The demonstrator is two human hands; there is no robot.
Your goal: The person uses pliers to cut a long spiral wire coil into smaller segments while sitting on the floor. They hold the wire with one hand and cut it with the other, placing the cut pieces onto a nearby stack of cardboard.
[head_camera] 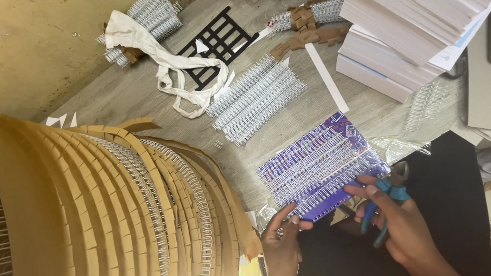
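A purple patterned notebook cover (323, 146) lies at the table's near edge, with several silver wire binding combs (320, 169) lying across it. My left hand (282, 241) pinches the cover's near left corner. My right hand (391, 217) holds blue-handled pliers (382, 199) and touches the cover's near right edge with its fingertips.
A tall curved stack of brown wire-bound notebooks (112, 233) fills the left. Loose binding combs (256, 98) lie mid-table, more of them (148, 17) under a white cloth (165, 66). White paper stacks (419, 4) rise at the right, and a black grid piece (219, 39) lies further back.
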